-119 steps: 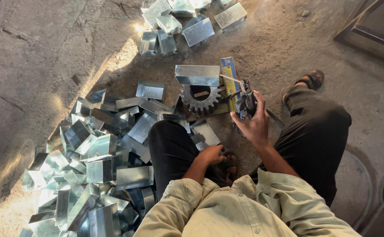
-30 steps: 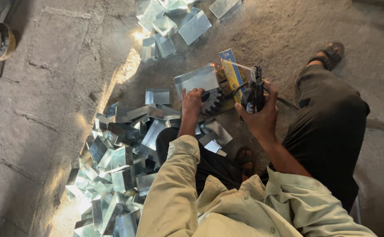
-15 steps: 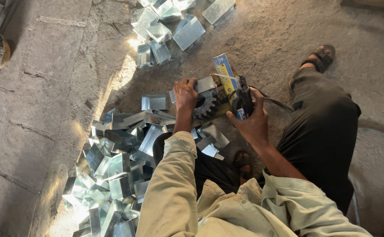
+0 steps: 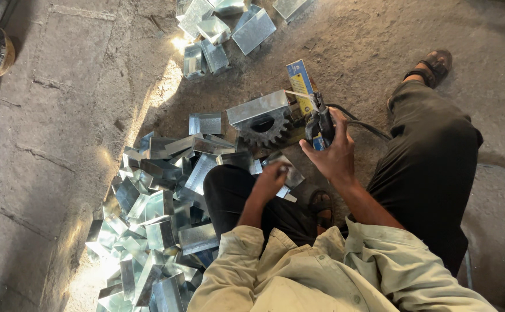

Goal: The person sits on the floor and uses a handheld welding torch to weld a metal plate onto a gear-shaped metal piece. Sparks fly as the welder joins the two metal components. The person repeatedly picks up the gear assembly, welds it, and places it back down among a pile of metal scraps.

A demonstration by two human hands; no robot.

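- A person sits on a concrete floor point(image 4: 62, 115), seen from above, knees apart, wearing a pale shirt and dark trousers.
- The right hand point(image 4: 333, 153) is clamped around a dark power tool point(image 4: 320, 124) with a blue and yellow body; a black cable point(image 4: 359, 124) runs off to the right.
- The tool's tip sits beside a bent sheet-metal piece point(image 4: 258, 107), which rests on top of a toothed gear point(image 4: 264, 130) lying on the floor.
- The left hand point(image 4: 273, 179) hovers over the left knee, blurred, fingers loosely curled; I cannot tell whether it holds anything.
- A large pile point(image 4: 154, 219) of similar shiny metal pieces lies by the left leg, and a smaller pile point(image 4: 223, 29) lies farther away at the top.
- Judging from this, the step in hand is working one piece on the gear with the tool.
- The next move seems to call for the left hand to steady the piece so that the tool meets it squarely.
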